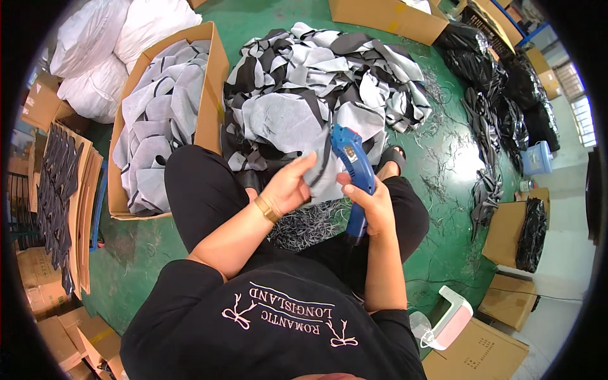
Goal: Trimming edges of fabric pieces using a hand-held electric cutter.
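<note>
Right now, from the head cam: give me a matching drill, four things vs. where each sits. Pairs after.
Things:
1. blue hand tool
2. grey fabric piece
3. open cardboard box of fabric pieces
4. heap of black-and-white fabric pieces

Places:
a. on the green floor ahead of the knees
b. in the right hand
c. on the floor at the person's left
d. pinched by the left hand

Pairs: 1-b, 2-d, 3-c, 4-a
</note>
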Motion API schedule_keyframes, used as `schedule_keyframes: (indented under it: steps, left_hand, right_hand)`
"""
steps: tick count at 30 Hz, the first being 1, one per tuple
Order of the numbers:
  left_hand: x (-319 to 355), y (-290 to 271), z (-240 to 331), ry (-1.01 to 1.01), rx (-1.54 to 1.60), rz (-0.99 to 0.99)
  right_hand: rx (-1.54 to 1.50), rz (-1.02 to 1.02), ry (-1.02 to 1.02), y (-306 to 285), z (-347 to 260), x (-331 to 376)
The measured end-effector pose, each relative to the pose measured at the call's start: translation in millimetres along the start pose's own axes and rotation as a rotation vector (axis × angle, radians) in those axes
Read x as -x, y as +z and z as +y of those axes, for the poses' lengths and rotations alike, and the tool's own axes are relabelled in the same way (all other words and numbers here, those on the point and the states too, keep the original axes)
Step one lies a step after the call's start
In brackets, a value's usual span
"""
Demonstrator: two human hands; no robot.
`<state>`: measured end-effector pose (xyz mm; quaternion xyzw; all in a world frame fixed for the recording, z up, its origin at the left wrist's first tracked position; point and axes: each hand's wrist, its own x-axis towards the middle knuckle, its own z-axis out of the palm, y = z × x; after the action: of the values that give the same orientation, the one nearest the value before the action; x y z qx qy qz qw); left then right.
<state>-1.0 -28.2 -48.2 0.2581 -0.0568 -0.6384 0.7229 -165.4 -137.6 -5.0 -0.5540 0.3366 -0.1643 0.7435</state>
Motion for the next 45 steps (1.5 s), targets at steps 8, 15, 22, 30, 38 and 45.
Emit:
schedule_keyframes:
  steps: [8, 15, 22, 30, 38, 45]
  left_hand:
    - [31, 33, -14, -0.047, -0.11, -0.068]
    - [36, 54, 13, 0.326, -0.827, -0.065]
    - [36, 31, 15, 0.15, -0.367, 0.184]
    - [36, 45, 16, 0.271, -0.217, 0.214]
    - [38, 58, 14, 0.365, -0.227, 0.243]
    - [39, 58, 11, 0.402, -0.345, 0.252]
  right_hand:
    - [0.29, 0.164, -0.115, 14, 4, 23]
    - [0.422, 0.079, -0.099, 3, -14, 29]
    - [0.139, 0.071, -0.089, -7, -41, 62]
    - [0.153, 0.016, 0.055, -7, -12, 103]
    - [0.179, 0.026, 0.055, -4, -2, 107]
    - [0.172, 0.07, 0.042, -3, -3, 105]
